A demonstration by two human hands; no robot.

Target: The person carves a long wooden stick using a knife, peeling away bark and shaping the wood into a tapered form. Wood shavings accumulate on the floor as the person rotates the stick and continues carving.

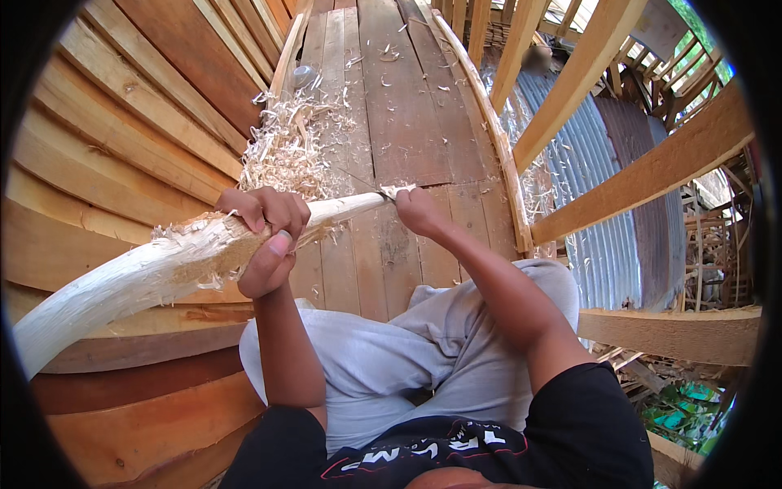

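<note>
A long, pale, debarked wooden branch (138,273) runs from the lower left up to a thin tip at the centre. My left hand (267,236) is wrapped around its middle, where frayed fibres stick out. My right hand (419,212) is closed at the thin tip, gripping a knife (365,184) whose slim blade points left over the wood. A curled sliver stands up where hand and tip meet. I sit with grey trousers (391,359) over the plank floor.
A heap of wood shavings (285,151) lies on the plank floor (399,106) ahead. Stacked boards (122,122) rise on the left. A wooden railing (652,167) and corrugated metal sheeting (611,212) bound the right side, with a drop beyond.
</note>
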